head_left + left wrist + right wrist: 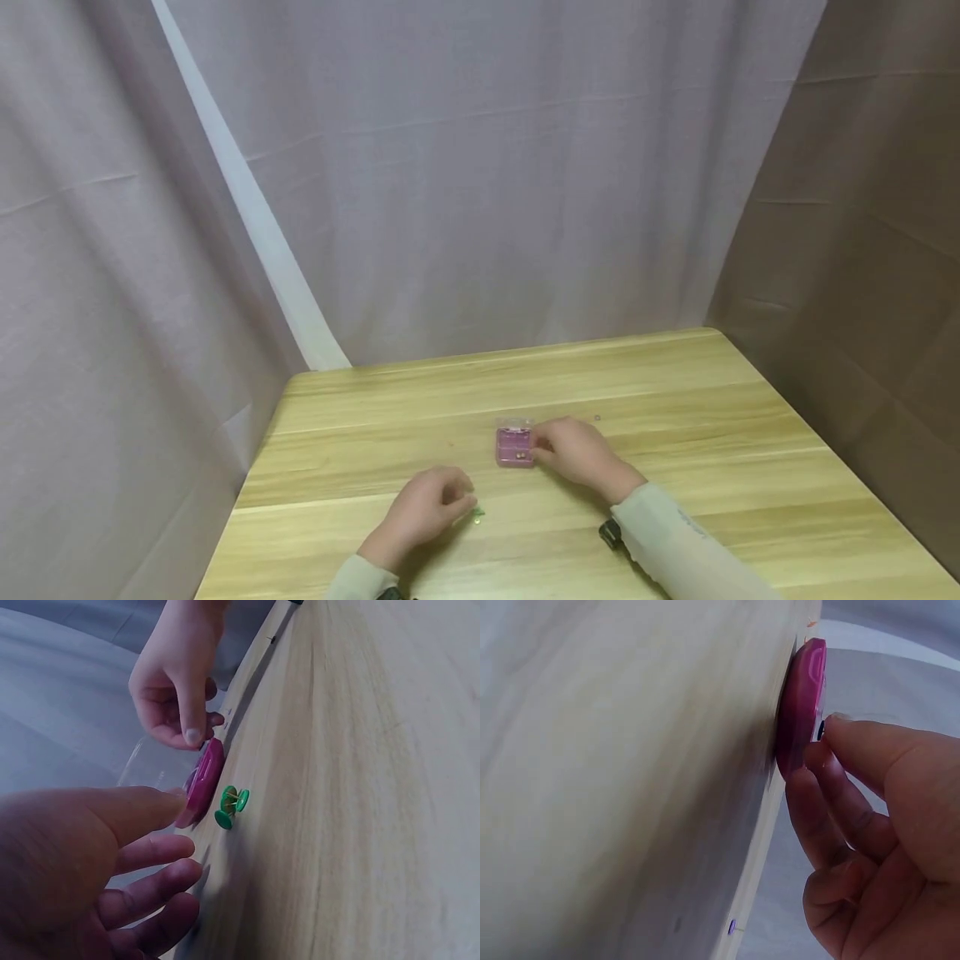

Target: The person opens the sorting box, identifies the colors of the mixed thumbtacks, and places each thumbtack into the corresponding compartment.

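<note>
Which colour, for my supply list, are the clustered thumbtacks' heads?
Green thumbtack heads, clearest in the left wrist view.

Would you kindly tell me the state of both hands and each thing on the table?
Pink box: open, small items inside.
Green thumbtacks: loose, clustered.
Purple thumbtack: loose, apart.
Orange item: loose, too small to identify.
Left hand: relaxed, apparently empty.
Right hand: pinching a dark item.
</note>
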